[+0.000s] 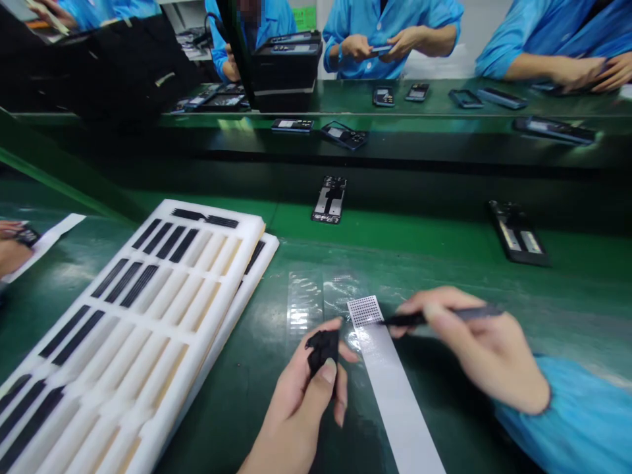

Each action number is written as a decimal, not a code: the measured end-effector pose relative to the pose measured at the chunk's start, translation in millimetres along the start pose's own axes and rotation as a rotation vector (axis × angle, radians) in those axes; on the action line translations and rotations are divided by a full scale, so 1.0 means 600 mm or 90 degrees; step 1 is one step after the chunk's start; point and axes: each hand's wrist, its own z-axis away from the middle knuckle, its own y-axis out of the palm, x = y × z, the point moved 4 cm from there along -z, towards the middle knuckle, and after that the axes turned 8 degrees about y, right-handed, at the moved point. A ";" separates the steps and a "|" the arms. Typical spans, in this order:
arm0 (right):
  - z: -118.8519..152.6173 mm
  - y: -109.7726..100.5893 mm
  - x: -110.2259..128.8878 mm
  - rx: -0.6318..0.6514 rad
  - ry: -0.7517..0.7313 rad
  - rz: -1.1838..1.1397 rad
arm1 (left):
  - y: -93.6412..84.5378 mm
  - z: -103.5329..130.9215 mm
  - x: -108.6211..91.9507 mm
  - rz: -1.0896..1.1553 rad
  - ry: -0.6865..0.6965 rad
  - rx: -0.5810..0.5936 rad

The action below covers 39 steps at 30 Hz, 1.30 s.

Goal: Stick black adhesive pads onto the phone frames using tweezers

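Head view. Clamped in the left grip point(300, 398), between thumb and fingers, over the middle of the dark green table point(237, 378): a small irregular black piece point(320, 345). Pinched firmly in the right grip point(476, 349): a slender dark tweezer-like tool point(412, 320), with its tip at the right edge of a long white strip point(388, 378), beside a patch of small black dots point(364, 311); contact at the tip impossible to tell. Just left of the strip's upper end: clear plastic film point(306, 296). At left, aslant: a white foam tray point(245, 262) with rows of long slots point(172, 299), several filled with flat black pieces point(116, 278), stacked on a second white tray point(269, 247). Farther back: two opened dark phone bodies point(330, 199). Beyond, above a raised green shelf point(340, 97): blue sleeves point(340, 29) of co-workers.
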 end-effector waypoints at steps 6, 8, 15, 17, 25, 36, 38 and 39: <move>-0.012 -0.027 -0.086 0.079 0.080 -0.018 | 0.005 -0.015 0.006 -0.649 0.270 0.113; -0.007 -0.012 -0.103 0.138 0.056 -0.007 | 0.022 -0.020 0.016 -0.897 0.391 0.169; -0.004 0.002 -0.109 0.169 -0.035 0.041 | 0.045 -0.033 0.043 -1.239 0.453 0.243; -0.003 0.002 -0.108 0.168 -0.038 0.038 | 0.041 -0.032 0.043 -1.252 0.449 0.235; -0.005 0.025 -0.100 0.191 -0.015 0.021 | 0.038 -0.030 0.041 -1.229 0.467 0.239; -0.005 0.019 -0.091 0.239 -0.057 0.068 | 0.042 -0.029 0.043 -1.220 0.441 0.272; -0.015 0.020 -0.083 0.272 -0.068 0.083 | 0.042 -0.029 0.043 -1.222 0.445 0.269; -0.022 0.021 -0.078 0.293 -0.070 0.091 | 0.042 -0.029 0.043 -1.221 0.448 0.267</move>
